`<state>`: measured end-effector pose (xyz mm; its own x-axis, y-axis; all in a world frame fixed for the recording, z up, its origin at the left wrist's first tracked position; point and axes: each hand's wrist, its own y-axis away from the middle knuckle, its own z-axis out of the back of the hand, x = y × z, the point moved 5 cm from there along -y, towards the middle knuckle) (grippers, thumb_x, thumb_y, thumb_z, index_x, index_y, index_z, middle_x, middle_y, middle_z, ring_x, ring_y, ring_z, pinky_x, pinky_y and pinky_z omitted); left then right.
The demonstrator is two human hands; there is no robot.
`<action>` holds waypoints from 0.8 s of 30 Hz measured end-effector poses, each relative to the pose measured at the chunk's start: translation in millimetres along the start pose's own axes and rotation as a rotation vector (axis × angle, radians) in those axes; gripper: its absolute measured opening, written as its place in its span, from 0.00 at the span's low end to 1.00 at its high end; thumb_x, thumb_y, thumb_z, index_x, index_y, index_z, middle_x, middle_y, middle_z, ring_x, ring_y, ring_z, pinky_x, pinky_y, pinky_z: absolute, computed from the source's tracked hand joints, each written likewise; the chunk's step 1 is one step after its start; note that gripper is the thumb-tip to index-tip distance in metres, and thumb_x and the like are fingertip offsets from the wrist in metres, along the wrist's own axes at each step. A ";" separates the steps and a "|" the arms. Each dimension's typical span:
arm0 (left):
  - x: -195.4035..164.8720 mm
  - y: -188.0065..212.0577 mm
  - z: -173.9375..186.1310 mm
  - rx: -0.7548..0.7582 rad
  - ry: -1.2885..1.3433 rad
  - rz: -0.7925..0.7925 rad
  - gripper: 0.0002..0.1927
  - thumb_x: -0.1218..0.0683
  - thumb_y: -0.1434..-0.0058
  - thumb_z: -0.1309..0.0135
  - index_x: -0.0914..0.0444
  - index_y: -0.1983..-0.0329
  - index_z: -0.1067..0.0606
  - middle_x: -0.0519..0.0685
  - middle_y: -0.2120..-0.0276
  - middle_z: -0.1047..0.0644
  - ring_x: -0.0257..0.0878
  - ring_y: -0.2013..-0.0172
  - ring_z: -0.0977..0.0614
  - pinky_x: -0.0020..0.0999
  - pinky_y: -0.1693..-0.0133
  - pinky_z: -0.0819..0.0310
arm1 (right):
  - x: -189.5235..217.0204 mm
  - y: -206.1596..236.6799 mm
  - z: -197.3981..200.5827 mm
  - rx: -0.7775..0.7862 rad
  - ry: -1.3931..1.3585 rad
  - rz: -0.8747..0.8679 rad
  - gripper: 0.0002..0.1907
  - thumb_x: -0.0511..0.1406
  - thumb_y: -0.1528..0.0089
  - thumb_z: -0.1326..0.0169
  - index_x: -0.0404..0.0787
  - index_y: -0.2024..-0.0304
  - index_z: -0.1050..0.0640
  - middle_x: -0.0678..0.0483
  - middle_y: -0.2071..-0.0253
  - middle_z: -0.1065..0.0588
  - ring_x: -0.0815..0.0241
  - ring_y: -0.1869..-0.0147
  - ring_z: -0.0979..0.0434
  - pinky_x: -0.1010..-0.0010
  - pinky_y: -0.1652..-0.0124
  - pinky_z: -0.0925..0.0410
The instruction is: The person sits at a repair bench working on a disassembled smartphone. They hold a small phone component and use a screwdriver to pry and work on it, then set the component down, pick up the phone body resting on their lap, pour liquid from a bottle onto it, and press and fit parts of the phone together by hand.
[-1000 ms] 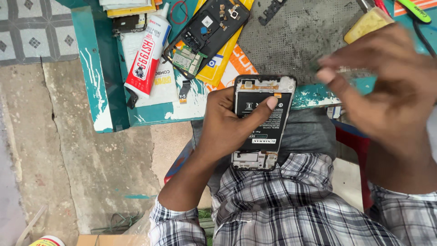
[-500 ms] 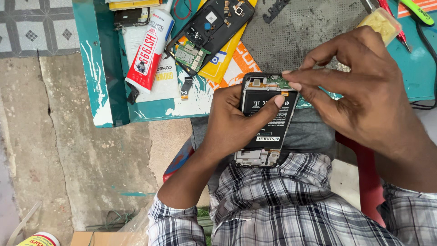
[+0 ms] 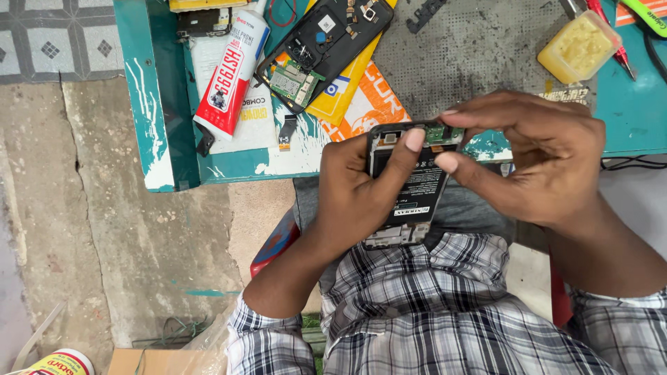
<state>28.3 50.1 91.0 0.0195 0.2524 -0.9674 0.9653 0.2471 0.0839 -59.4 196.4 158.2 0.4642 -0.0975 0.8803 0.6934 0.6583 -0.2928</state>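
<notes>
While the head camera is looking down over a checked shirt (image 3: 431, 312), the person's left hand (image 3: 354, 187) is gripping an opened smartphone (image 3: 410, 187) with its back cover off, fingers curled around the left edge and the thumb lying across the black battery (image 3: 417, 191). The phone is sitting over the lap, just below the edge of the teal counter (image 3: 160, 104). The right hand (image 3: 535, 160) is arching over the phone's top end, thumb and fingertips pinching at the small green circuit board (image 3: 438, 132) there; whether it is actually holding a loose part cannot be told. On the counter, a red-and-white glue tube (image 3: 233, 69) is lying beside a second dismantled phone (image 3: 323, 45), which is resting on yellow and orange packaging (image 3: 361, 97). A grey work mat (image 3: 479, 48) is lying behind the hands, and a yellow tub of paste (image 3: 578, 45) is sitting near the far right. A cracked concrete floor (image 3: 83, 229) is showing at left.
</notes>
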 end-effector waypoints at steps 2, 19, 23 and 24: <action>-3.7 2.0 -0.9 0.000 -0.036 -0.058 0.15 0.54 0.25 0.46 0.67 0.67 0.23 0.35 0.77 0.28 0.20 0.74 0.32 0.23 0.72 0.41 | -5.2 3.0 -1.3 -0.038 -0.072 -0.022 0.16 0.20 0.45 0.38 0.24 0.55 0.24 0.37 0.53 0.23 0.56 0.50 0.20 0.71 0.51 0.25; 2.2 1.2 -0.8 -0.019 -0.141 -0.076 0.10 0.58 0.28 0.45 0.69 0.65 0.22 0.36 0.77 0.28 0.21 0.74 0.32 0.23 0.74 0.42 | -30.1 5.0 -2.7 0.013 -0.145 -0.214 0.14 0.21 0.41 0.39 0.28 0.53 0.22 0.48 0.53 0.22 0.70 0.55 0.24 0.82 0.57 0.31; 9.3 -1.8 -0.7 -0.012 -0.119 -0.062 0.10 0.58 0.28 0.45 0.68 0.63 0.22 0.37 0.75 0.27 0.22 0.72 0.31 0.23 0.72 0.39 | -40.3 2.8 -3.6 0.064 -0.243 -0.273 0.14 0.21 0.38 0.39 0.28 0.49 0.21 0.50 0.53 0.21 0.72 0.55 0.23 0.82 0.54 0.29; 11.8 -3.1 -1.4 -0.006 -0.092 -0.057 0.09 0.58 0.27 0.44 0.68 0.63 0.22 0.37 0.74 0.26 0.22 0.71 0.30 0.23 0.71 0.38 | -43.2 3.2 -3.1 0.058 -0.252 -0.295 0.14 0.21 0.40 0.40 0.29 0.51 0.22 0.50 0.54 0.21 0.72 0.54 0.22 0.82 0.53 0.28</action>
<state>25.2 53.7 79.6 -0.0114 0.1506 -0.9885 0.9641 0.2641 0.0291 -75.4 200.4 118.0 0.0947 -0.1078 0.9897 0.7414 0.6711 0.0021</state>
